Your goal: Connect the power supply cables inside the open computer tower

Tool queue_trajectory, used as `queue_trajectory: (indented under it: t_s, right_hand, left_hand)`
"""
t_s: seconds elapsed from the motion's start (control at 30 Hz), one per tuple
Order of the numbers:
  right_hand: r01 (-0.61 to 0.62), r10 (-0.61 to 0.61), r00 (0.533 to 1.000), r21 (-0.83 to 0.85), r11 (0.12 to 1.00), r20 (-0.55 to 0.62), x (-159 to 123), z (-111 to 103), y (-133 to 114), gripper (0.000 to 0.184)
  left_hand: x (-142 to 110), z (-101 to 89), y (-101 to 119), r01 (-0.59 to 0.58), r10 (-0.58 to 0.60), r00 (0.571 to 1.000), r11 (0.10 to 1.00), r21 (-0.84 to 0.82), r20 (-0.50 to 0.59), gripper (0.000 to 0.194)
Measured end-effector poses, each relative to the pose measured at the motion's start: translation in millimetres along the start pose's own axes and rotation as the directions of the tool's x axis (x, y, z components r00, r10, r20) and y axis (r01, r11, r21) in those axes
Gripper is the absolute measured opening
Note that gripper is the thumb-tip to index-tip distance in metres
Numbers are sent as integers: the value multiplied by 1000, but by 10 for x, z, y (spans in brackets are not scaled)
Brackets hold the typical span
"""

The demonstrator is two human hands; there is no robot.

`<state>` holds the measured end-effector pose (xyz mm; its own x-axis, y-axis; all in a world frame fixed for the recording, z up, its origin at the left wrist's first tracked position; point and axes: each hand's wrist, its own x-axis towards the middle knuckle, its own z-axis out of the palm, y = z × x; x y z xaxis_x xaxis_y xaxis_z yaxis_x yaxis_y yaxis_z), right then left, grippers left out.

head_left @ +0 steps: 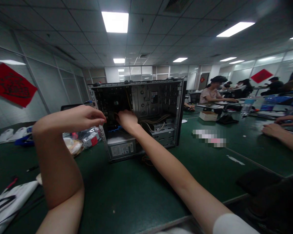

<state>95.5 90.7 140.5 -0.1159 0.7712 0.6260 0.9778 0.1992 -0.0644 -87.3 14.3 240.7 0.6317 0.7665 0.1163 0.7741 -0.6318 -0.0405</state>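
A computer case (pixel 109 160) stands on the table in front of me with its side panel off. Its inside faces me. My right hand (pixel 127 121) reaches into the dark left part of the case, fingers curled above the power supply (pixel 122 149). What those fingertips grip is hidden in shadow. Blue cables (pixel 114 129) lie just under this hand, and grey cables (pixel 158 120) run to its right. At the case's left edge is my left hand (pixel 94 117), wrist bent, its fingers stretched toward the frame and slightly apart. I see nothing held in it.
Plastic bags of parts (pixel 89 138) lie left of the case. A white bag (pixel 12 201) with dark straps is at the near left. On the right are a small box (pixel 208 116), a water bottle (pixel 247 105) and another person's hands (pixel 273 130). More people sit farther back.
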Motion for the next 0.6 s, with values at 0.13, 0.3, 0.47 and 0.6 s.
queue_trajectory:
  t_s: [0.13, 0.3, 0.47, 0.6]
  right_hand:
    - [-3, 3, 1000, 5, 1000, 13, -5, 5, 3, 32]
    - [16, -16, 1000, 16, 1000, 4, 15, 10, -44, 30]
    - [7, -11, 998, 63, 998, 60, 83, 33, -162, 32]
    - [-1, -4, 998, 79, 997, 70, 109, 33, -184, 34]
  left_hand:
    - [8, -1, 10, -1, 1, 1000, 1000, 0, 1, 50]
    - [48, 10, -3, 15, -15, 1000, 1000, 21, 17, 54]
    - [64, 15, 79, -9, 7, 999, 999, 36, 34, 52]
    - [96, 35, 179, -52, 50, 998, 997, 57, 43, 45]
